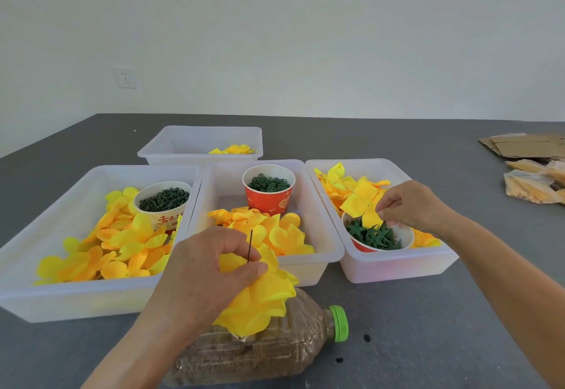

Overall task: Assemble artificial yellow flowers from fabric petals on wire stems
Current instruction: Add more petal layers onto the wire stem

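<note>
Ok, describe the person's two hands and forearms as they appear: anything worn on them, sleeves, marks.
Both hands, the left hand and the right hand, are bare: no gloves, and no rings or watch show. Both forearms are uncovered as far as the frame edge, so no sleeve appears. No bandage, tattoo or marking is visible. The fingernails look short and unpainted, though they are small in this view.

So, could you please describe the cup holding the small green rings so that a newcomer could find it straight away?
Start from the three white bins in a row on the grey table and take the middle bin. At its back stands the red paper cup, filled with small green rings. The cups in the neighbouring bins are mostly white and hold dark green pegs or spiky leaf pieces instead.
</note>
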